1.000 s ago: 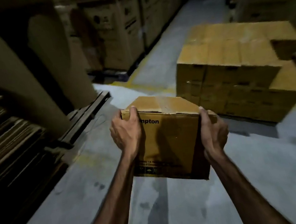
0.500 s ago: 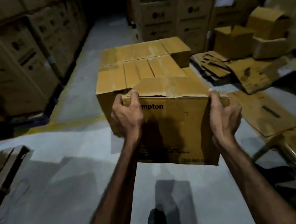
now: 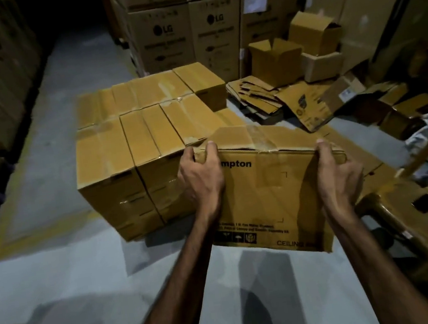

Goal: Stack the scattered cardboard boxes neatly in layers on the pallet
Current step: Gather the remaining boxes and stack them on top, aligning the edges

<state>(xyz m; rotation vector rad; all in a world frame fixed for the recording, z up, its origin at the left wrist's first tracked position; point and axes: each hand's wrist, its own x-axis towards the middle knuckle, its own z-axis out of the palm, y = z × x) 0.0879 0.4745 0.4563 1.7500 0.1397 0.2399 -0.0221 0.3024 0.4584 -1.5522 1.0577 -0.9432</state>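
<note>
two hands carry one box. the fingers of the left hand are curled over the upper left corner of the carried box, with the thumb on the top edge, and the fingers of the right hand wrap around the upper right corner in the same way. so both hands hold it by the top corners, and the bottom of the box hangs free above the grey floor.

the box looks stiff but a little worn: the top flap is creased and the tape on it is wrinkled. i judge it is moderately heavy, because print low on the front reads "ceiling", so probably it holds a fan. a grip lower on the sides, or under the bottom, would be safer, since the torn flap may give way. the cardboard is dry and not slippery, i think.

just behind the box is the stack of boxes, already in neat layers; the pallet under it is not visible. its top layer is not complete on the right side, where one small box stands at the far corner.

to the right lie flattened cartons and some loose open boxes, and a yellowish metal frame stands very near the right arm. this frame could hinder the step to the right side of the stack.
</note>
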